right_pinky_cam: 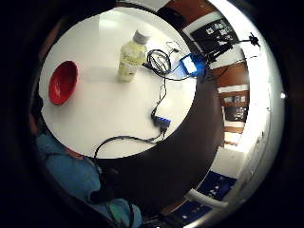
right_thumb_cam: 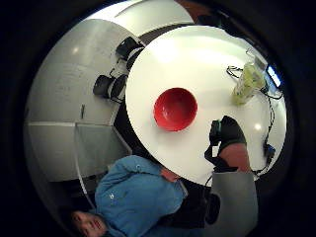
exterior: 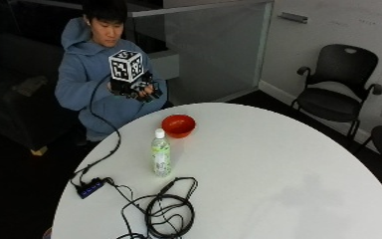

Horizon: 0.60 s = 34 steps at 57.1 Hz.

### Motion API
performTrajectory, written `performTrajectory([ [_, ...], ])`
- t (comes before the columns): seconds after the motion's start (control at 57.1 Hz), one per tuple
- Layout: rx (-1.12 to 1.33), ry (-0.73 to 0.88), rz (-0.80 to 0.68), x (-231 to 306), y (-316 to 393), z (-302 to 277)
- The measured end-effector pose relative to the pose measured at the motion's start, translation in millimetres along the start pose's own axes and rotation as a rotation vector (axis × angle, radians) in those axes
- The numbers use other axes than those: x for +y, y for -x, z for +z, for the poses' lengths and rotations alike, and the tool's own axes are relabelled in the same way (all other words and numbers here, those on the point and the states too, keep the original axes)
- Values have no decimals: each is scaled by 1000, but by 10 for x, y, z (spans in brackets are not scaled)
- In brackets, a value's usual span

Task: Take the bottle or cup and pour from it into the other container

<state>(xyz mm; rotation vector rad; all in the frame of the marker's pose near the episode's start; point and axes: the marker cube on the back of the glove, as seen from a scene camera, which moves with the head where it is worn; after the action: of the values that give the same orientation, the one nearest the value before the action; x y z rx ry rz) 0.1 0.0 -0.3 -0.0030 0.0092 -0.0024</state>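
A clear bottle [exterior: 160,155] of pale yellow-green drink with a white cap stands upright on the round white table [exterior: 277,164], toward its left side. A red bowl [exterior: 178,125] sits beyond the bottle, near the table edge in front of the seated person. My gloved right hand [exterior: 136,88] is raised at the person's chest, well above and behind the bowl, holding nothing, fingers loosely curled. Both palm views look down on the table from high up, showing the bottle [right_pinky_cam: 130,59] [right_thumb_cam: 247,84] and the bowl [right_pinky_cam: 62,81] [right_thumb_cam: 175,108] apart from each other.
A coil of black cable [exterior: 168,211] lies on the table just in front of the bottle. A small blue hub [exterior: 90,188] sits at the left edge. Black chairs [exterior: 340,89] stand by the far wall. The right half of the table is bare white surface.
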Motion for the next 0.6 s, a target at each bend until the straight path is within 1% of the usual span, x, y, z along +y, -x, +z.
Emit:
performTrajectory([
  [0.28, 34, -4, 12, 2, -28, -30],
  [0.595, 21, -28, 40, 79, -298, -40],
])
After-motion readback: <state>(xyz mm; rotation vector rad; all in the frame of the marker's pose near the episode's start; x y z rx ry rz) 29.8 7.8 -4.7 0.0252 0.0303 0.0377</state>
